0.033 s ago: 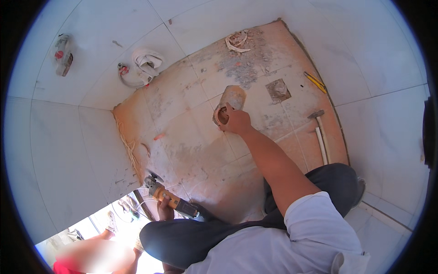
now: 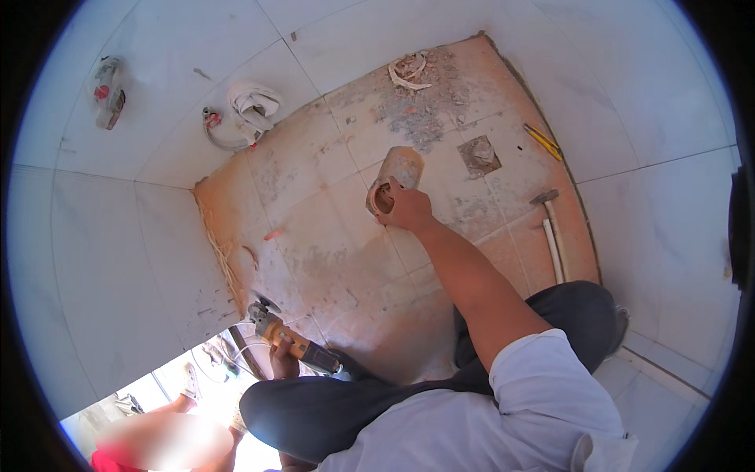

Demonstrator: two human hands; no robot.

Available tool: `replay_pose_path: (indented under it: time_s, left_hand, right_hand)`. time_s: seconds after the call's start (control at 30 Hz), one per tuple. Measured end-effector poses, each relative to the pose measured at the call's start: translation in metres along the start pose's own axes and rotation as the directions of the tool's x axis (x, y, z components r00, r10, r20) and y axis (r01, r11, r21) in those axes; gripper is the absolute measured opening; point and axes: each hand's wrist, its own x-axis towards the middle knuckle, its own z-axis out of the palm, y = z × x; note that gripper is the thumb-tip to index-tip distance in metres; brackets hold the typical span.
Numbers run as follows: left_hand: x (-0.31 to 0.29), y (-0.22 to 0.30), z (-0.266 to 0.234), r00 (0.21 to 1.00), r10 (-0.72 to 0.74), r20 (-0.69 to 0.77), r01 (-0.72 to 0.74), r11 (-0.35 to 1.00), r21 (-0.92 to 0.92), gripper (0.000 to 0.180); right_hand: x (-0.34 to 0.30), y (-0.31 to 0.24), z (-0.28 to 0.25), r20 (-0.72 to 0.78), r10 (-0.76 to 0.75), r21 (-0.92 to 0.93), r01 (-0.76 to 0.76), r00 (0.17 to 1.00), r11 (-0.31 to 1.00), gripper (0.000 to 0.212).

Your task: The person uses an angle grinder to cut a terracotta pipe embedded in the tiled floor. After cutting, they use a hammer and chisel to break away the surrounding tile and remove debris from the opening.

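A short, dusty length of pipe [image 2: 403,166] lies tilted over the tiled floor, its hollow end turned toward me. My right hand [image 2: 409,208] grips that end, the thumb at the rim and the fingers partly hidden. Low on the left, my left hand [image 2: 284,359] is wrapped around an angle grinder [image 2: 287,338] with a yellow-orange body and dark rear end. Its dark disc [image 2: 269,303] points away from me, just above the floor near the doorway. I cannot tell whether the disc is spinning.
Rubble [image 2: 429,114] with a curved white offcut [image 2: 409,76] lies at the far wall, near a square floor recess [image 2: 480,157]. At right are yellow tools [image 2: 543,141], a hammer [image 2: 554,224] and a white rod [image 2: 553,248]. Pale cord [image 2: 222,250] runs left; another person [image 2: 169,433] is beyond the doorway.
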Motion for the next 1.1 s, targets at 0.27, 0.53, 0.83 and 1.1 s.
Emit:
replay_pose_path:
  time_s: [0.27,0.53,0.83,1.1]
  left_hand:
    - [0.002,-0.001,0.017,0.999,0.032,0.024,-0.032,0.999,-0.014,0.046]
    - [0.007,-0.005,0.011,0.999,0.017,0.042,-0.015,0.999,-0.037,0.056]
    - [0.007,-0.001,0.004,0.998,0.07,0.002,-0.07,0.998,0.002,0.044]
    - [0.001,0.014,0.013,0.994,0.106,-0.004,-0.106,0.991,0.088,0.055]
  right_hand:
    - [0.007,0.009,-0.001,-0.001,0.002,-0.032,-0.002,1.0,0.999,0.129]
    - [0.01,0.006,0.003,-0.011,0.041,-0.025,-0.041,0.999,0.999,0.128]
    - [0.036,0.044,-0.007,-0.044,0.061,0.474,-0.033,0.997,0.88,0.078]
    - [0.043,0.029,0.003,-0.288,0.125,0.364,-0.013,0.95,0.931,0.031]
